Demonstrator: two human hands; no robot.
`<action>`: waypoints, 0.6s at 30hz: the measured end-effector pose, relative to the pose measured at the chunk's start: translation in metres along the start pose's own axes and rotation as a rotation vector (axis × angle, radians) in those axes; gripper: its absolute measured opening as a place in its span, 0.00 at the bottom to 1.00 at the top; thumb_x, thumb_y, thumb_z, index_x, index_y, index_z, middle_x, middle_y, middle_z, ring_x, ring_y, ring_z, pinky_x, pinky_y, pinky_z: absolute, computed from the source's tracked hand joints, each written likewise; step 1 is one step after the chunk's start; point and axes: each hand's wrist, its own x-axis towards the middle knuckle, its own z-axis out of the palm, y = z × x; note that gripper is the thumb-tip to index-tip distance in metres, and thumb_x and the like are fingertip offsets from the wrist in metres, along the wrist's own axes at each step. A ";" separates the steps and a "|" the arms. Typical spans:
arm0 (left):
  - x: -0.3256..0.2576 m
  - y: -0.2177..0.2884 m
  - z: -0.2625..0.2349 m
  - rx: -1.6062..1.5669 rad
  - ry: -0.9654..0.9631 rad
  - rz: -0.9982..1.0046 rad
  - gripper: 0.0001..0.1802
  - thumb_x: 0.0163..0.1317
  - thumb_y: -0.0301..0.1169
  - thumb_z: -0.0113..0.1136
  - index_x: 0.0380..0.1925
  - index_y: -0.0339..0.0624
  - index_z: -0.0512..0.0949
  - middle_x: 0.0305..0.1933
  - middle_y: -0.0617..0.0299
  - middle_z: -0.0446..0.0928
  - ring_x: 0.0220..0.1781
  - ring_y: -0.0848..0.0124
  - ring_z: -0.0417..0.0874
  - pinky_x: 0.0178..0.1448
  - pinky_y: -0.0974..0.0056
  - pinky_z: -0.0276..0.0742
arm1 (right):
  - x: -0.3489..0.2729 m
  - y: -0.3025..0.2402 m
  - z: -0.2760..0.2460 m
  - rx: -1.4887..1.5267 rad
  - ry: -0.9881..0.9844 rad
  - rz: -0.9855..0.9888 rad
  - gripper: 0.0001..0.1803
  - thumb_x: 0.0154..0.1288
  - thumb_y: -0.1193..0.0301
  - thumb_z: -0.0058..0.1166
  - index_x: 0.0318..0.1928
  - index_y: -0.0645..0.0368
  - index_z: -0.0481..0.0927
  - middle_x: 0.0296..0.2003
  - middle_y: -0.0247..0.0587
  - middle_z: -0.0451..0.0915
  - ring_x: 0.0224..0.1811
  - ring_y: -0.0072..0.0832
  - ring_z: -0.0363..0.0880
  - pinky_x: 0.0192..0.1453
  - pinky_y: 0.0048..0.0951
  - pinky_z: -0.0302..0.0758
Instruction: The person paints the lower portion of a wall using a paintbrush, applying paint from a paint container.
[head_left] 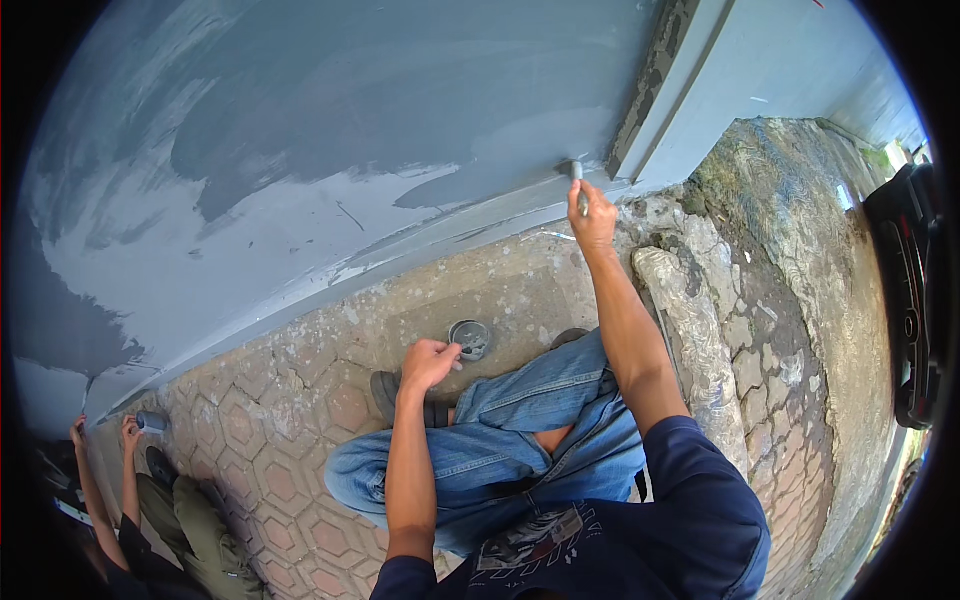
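Note:
My right hand (pixel 594 215) is closed around the handle of a paintbrush (pixel 577 172). The brush's bristles touch the low part of a grey wall (pixel 400 110), close to its corner by a pillar. Dark grey paint covers much of that wall, while a lighter patch stretches along its lower left. Below it, my left hand (pixel 430 364) grips the rim of a small round paint cup (pixel 470 340) with fingers pressed together. Grey paint shows inside the cup, which is over the pavement near my foot.
At the lower left a co-worker (pixel 190 530) sits by the same wall, one hand raised to it and the other on a grey cup (pixel 152 422). A pillar (pixel 680 90) juts out right of my brush. Rough broken concrete (pixel 690 330) lies right of me; a dark vehicle (pixel 905 295) stands at far right.

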 end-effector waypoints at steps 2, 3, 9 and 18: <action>0.000 -0.002 -0.002 -0.005 0.008 -0.010 0.19 0.59 0.40 0.59 0.31 0.31 0.86 0.27 0.57 0.86 0.31 0.73 0.85 0.43 0.68 0.78 | 0.011 0.023 -0.009 -0.067 0.088 0.034 0.05 0.65 0.70 0.58 0.37 0.59 0.82 0.22 0.45 0.79 0.20 0.45 0.79 0.24 0.41 0.75; 0.000 -0.004 -0.002 0.006 0.010 0.002 0.19 0.59 0.40 0.59 0.31 0.31 0.86 0.27 0.57 0.86 0.32 0.73 0.85 0.43 0.68 0.78 | 0.013 0.028 -0.009 -0.133 0.172 0.066 0.05 0.65 0.70 0.58 0.36 0.58 0.82 0.22 0.45 0.79 0.21 0.45 0.79 0.24 0.41 0.75; 0.001 0.000 -0.002 0.008 -0.002 -0.016 0.19 0.59 0.41 0.59 0.30 0.32 0.86 0.26 0.58 0.86 0.31 0.73 0.84 0.42 0.68 0.77 | -0.007 -0.013 0.015 0.014 0.018 0.003 0.05 0.63 0.71 0.59 0.37 0.58 0.81 0.22 0.46 0.77 0.21 0.43 0.79 0.23 0.40 0.74; 0.006 -0.015 0.001 0.052 0.027 0.032 0.21 0.57 0.47 0.58 0.29 0.39 0.87 0.25 0.61 0.86 0.27 0.69 0.85 0.39 0.65 0.79 | -0.038 -0.098 0.017 0.339 -0.265 -0.309 0.06 0.61 0.72 0.61 0.37 0.61 0.80 0.21 0.41 0.75 0.21 0.38 0.77 0.24 0.37 0.76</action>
